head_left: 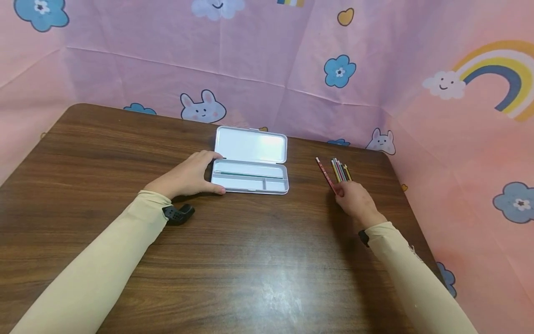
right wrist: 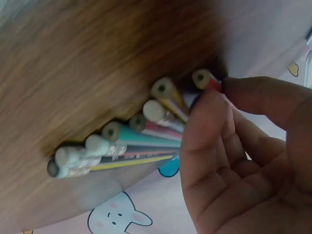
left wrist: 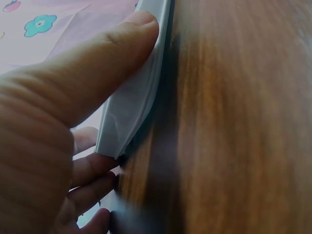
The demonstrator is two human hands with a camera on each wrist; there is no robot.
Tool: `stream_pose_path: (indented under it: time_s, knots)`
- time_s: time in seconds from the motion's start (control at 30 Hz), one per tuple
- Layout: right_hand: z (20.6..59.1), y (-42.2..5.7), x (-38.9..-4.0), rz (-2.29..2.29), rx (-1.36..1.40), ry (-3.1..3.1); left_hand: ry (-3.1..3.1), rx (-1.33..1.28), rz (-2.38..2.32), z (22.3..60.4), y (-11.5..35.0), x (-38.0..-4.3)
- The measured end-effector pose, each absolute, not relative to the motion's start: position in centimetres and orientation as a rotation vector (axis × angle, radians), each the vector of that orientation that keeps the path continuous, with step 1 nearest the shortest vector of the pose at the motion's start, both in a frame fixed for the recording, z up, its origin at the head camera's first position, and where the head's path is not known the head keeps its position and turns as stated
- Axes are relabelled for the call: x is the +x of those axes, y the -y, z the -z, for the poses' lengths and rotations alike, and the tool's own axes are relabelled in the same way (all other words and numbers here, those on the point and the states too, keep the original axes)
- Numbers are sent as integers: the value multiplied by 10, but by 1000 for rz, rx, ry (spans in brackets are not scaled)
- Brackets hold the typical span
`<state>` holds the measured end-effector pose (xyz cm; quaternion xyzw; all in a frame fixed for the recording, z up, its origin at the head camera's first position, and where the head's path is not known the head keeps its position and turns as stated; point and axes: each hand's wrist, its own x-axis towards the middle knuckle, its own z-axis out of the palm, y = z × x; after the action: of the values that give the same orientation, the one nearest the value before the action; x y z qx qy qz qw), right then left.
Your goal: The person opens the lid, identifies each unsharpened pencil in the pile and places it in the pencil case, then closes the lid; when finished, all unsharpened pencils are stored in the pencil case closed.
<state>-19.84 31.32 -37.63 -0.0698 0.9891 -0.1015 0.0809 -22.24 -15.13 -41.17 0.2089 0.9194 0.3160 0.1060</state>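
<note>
A white pencil case (head_left: 251,144) lies with its lid open toward the back of the table. One dark green pencil (head_left: 250,175) runs along its long rear compartment; the two front compartments hold nothing. My left hand (head_left: 189,176) grips the case's left end, thumb on the front edge and fingers spread to the hinge side. Over on the right, my right hand (head_left: 356,202) pinches a red pencil (head_left: 324,172) near its close end, between thumb and forefinger. Several other pencils (head_left: 340,169) lie side by side just past that hand, some with eraser ends facing the right wrist camera.
The brown wooden table (head_left: 250,260) stretches toward me in front of the case. A pink patterned cloth (head_left: 258,60) hangs behind the table and along its right side. Dark straps with cameras sit at both wrists.
</note>
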Motion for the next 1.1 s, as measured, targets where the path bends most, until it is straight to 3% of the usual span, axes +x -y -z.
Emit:
stream_pose_path:
  time_s: [0.53,0.83,1.1]
  knots:
    - [369,-288,-200,342,-320,-3161,-2716,611,-928,411,152,-221]
    - [362,-218,-216,428,-708,-3155,-2721,624,-915,412,151,-222]
    - [365,-164,-233,220,-944,-3034,-2732,615,-903,409,151,-223]
